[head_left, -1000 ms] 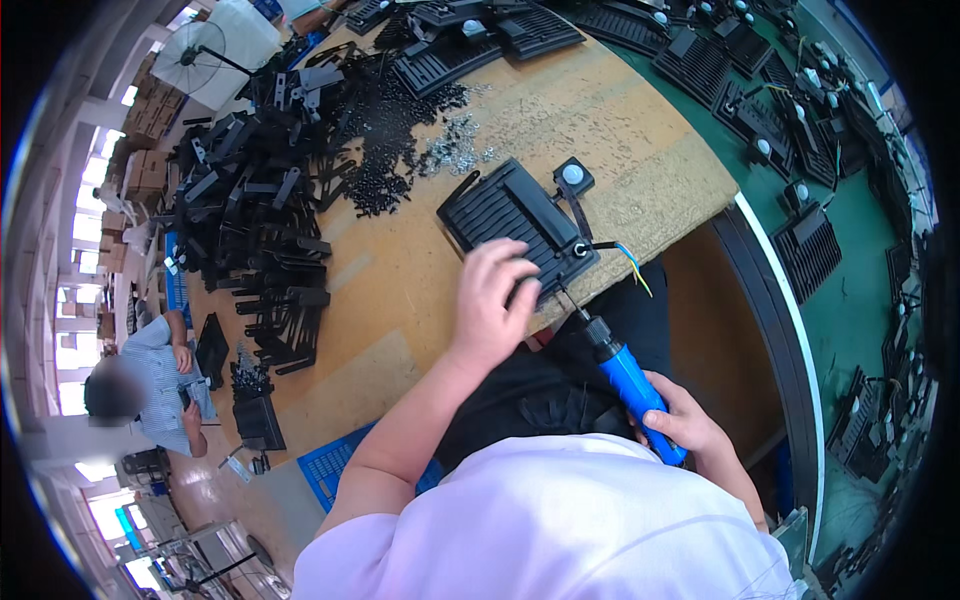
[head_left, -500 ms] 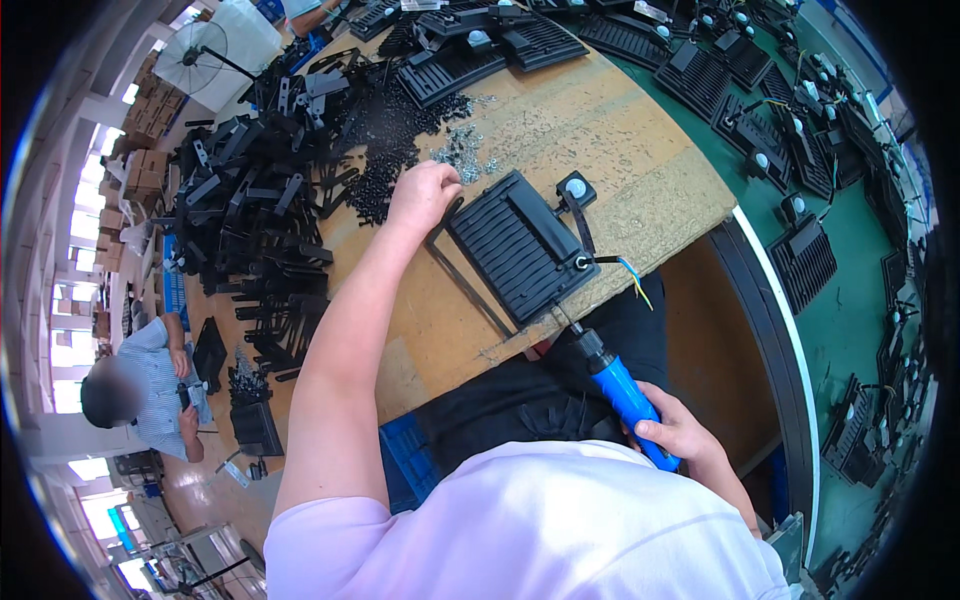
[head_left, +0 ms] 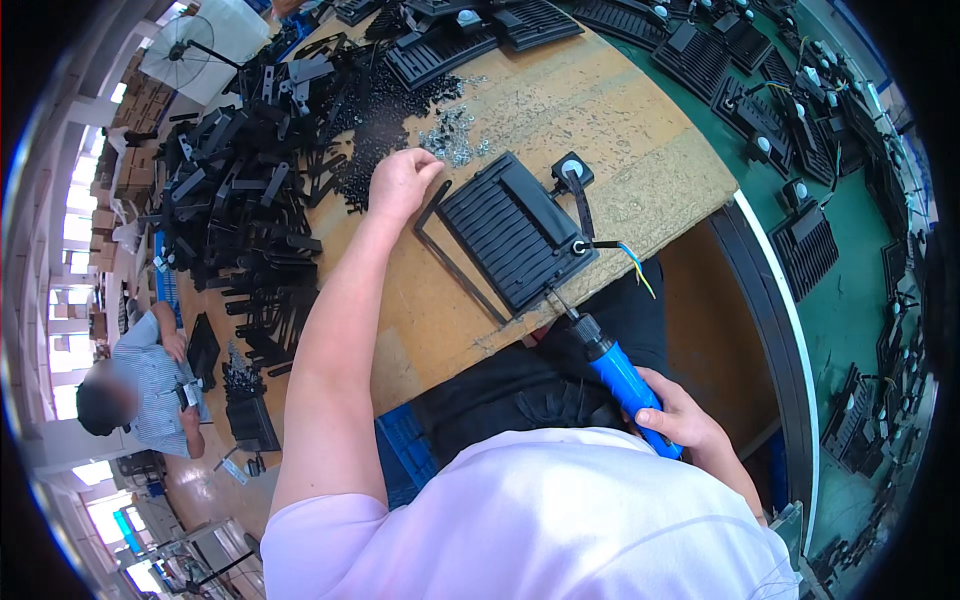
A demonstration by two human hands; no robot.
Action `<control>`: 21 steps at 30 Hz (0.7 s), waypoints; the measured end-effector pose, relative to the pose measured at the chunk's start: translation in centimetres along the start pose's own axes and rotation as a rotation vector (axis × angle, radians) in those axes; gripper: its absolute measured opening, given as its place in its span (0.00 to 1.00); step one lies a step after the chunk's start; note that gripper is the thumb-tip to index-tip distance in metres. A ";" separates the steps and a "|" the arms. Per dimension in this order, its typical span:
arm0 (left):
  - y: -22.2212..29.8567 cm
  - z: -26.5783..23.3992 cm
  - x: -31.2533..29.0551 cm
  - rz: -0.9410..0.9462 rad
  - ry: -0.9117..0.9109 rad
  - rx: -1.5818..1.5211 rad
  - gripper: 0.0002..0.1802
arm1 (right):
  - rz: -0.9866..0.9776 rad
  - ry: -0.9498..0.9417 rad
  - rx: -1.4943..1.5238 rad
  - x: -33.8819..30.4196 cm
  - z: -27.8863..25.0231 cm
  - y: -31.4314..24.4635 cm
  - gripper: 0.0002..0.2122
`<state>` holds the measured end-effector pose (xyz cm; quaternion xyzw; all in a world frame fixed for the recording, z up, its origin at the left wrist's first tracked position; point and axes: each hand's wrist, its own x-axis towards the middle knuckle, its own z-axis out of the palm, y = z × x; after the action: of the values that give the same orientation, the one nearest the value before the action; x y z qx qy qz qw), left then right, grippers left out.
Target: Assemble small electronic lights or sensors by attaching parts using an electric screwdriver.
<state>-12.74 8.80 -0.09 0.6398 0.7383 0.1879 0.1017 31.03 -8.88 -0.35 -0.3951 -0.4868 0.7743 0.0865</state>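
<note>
A black ribbed floodlight housing (head_left: 500,240) lies on the wooden table in front of me. A black U-shaped bracket (head_left: 458,264) runs along its left side, and a small sensor with a white dome (head_left: 571,170) sticks out on its far right. Loose coloured wires (head_left: 633,266) trail from its right corner. My left hand (head_left: 400,186) is pinched just beyond the bracket's far end, beside loose silver hardware; whatever it holds is too small to make out. My right hand (head_left: 680,416) grips a blue electric screwdriver (head_left: 628,384), its bit at the housing's near edge.
Small black screws (head_left: 378,130) and silver pieces (head_left: 452,138) are spread beyond my left hand. Black brackets (head_left: 235,190) are heaped to the left. More floodlights (head_left: 440,58) lie at the far side and on the green surface (head_left: 740,185). Another person (head_left: 150,375) works at far left.
The screwdriver's bit has come closer to the housing's near edge. My left hand has shifted slightly left, still pinched. The whole view has moved a little.
</note>
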 end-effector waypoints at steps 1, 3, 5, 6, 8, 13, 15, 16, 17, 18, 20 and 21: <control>0.1 -0.2 0.0 -0.074 -0.023 -0.041 0.11 | 0.009 -0.004 0.001 0.0 0.0 -0.2 0.44; -0.3 -0.4 -0.1 -0.119 -0.034 -0.081 0.12 | 0.011 -0.012 0.018 -0.1 0.2 -0.7 0.43; -0.6 -0.6 -0.2 -0.160 -0.047 -0.123 0.12 | 0.014 -0.016 0.034 -0.1 0.2 -1.0 0.43; -0.8 -0.8 -0.5 -0.161 -0.011 -0.183 0.12 | 0.020 -0.022 0.031 -0.2 0.2 -1.0 0.43; 0.1 -1.2 -1.0 -0.155 0.050 -0.304 0.13 | 0.030 -0.021 0.035 -0.1 0.1 -0.9 0.43; 5.6 -2.9 -7.3 -0.085 0.015 -0.674 0.06 | -0.032 -0.044 0.022 0.2 -0.2 -0.2 0.42; 8.5 -2.8 -9.9 -0.174 -0.151 -0.771 0.04 | -0.019 -0.027 0.026 0.2 -0.1 -0.3 0.41; 9.0 -2.3 -10.9 -0.221 -0.205 -0.821 0.03 | -0.026 -0.031 0.019 0.3 -0.1 -0.4 0.41; 9.3 -1.4 -11.7 -0.228 -0.239 -0.826 0.02 | -0.034 -0.041 0.024 0.4 -0.1 -0.4 0.42; 9.5 -0.5 -12.4 -0.232 -0.274 -0.831 0.02 | -0.028 -0.038 0.029 0.3 0.0 -0.5 0.42; 10.0 0.4 -13.2 -0.225 -0.289 -0.803 0.02 | 0.030 -0.039 0.003 0.2 0.0 -0.9 0.43; 10.1 0.8 -13.5 -0.222 -0.280 -0.765 0.02 | 0.029 -0.045 -0.009 0.3 0.0 -1.0 0.44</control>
<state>-1.11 -3.21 2.07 0.4919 0.6589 0.3474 0.4508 30.60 -8.18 0.34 -0.3851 -0.4861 0.7820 0.0626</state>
